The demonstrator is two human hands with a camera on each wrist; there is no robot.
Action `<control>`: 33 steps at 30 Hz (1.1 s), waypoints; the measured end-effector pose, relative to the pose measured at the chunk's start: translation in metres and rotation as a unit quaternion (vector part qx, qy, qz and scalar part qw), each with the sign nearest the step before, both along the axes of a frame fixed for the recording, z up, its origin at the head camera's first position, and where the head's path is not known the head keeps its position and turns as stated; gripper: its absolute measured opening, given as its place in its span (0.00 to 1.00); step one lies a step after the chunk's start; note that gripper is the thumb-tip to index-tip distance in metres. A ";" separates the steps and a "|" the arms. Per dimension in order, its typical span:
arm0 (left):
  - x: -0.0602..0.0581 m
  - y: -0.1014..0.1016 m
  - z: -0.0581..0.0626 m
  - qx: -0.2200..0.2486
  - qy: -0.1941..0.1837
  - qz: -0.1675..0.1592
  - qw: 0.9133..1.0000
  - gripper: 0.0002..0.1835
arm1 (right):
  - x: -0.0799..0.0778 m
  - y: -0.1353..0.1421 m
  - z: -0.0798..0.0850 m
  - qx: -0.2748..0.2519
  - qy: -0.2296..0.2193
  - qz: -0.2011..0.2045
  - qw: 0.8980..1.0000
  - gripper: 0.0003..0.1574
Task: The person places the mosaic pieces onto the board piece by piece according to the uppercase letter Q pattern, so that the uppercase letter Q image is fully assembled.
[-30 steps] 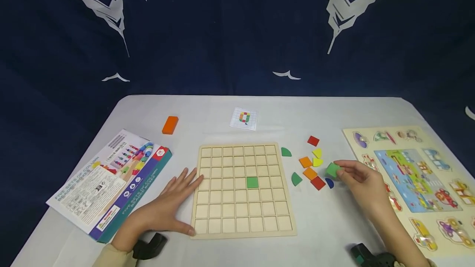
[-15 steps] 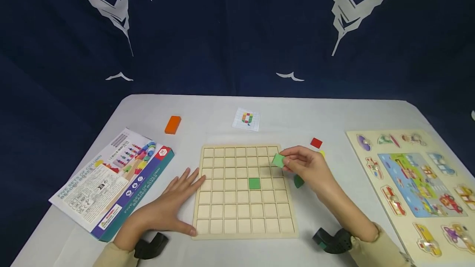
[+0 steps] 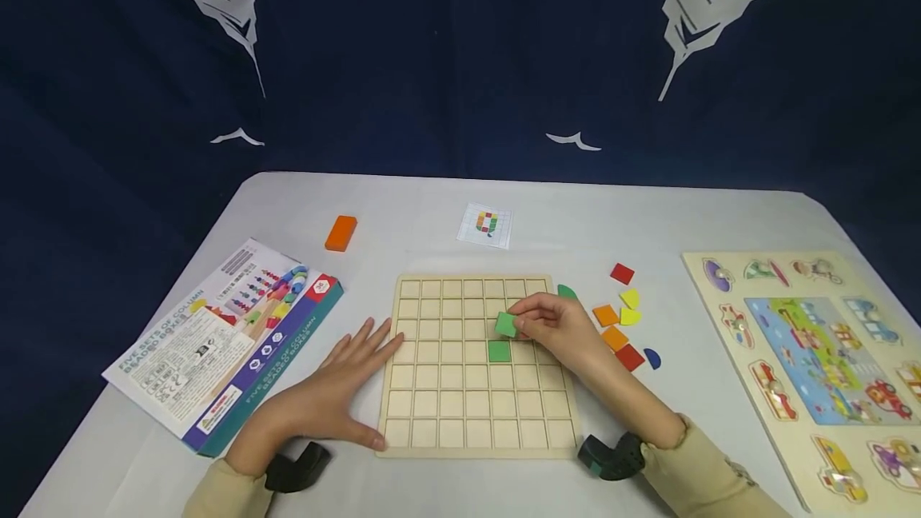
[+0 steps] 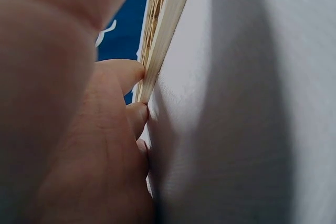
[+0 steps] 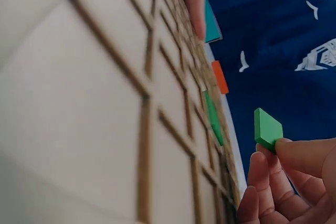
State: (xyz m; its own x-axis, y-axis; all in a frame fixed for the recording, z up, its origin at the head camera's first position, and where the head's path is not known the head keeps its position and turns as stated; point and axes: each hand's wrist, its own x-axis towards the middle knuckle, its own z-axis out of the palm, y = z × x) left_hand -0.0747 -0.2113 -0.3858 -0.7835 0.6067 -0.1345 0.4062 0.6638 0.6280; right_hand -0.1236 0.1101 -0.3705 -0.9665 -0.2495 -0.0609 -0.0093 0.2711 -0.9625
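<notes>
A wooden grid board (image 3: 478,452) lies in the middle of the table, with one green square tile (image 3: 500,351) set in a cell. Over the board, my right hand (image 3: 557,330) pinches a second green square tile (image 3: 506,324) between thumb and fingers, just behind the set one. The right wrist view shows this held tile (image 5: 269,129) raised off the grid and gripped at one corner. My left hand (image 3: 331,394) lies spread at the board's left side. Its fingertips touch the board's edge (image 4: 167,35) in the left wrist view.
Red, orange and yellow tiles (image 3: 615,338) and a blue half-round piece (image 3: 652,358) lie right of the board. A small pattern card (image 3: 485,225) and an orange block (image 3: 340,233) are behind it. A box (image 3: 230,342) stands left, a picture puzzle (image 3: 827,358) right.
My right hand has carried the green square tile leftward from the loose pieces to over the board's grid. The left hand has stayed at the board's left edge.
</notes>
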 end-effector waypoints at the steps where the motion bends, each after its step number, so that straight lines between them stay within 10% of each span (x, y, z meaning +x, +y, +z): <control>1: 0.000 0.000 0.000 0.000 0.000 0.000 1.000 0.66 | -0.001 -0.001 -0.002 0.004 0.002 0.001 1.000 0.07; 33: 0.000 0.000 -0.001 0.007 -0.004 0.005 1.000 0.66 | -0.010 -0.011 -0.009 0.171 0.128 0.029 0.977 0.06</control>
State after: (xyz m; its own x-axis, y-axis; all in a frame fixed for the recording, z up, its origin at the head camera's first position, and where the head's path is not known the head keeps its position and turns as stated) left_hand -0.0743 -0.2112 -0.3866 -0.7886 0.6006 -0.1318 0.3949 0.6590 0.6402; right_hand -0.1336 0.0989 -0.3797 -0.9460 -0.3109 0.0914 -0.2621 0.5679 -0.7802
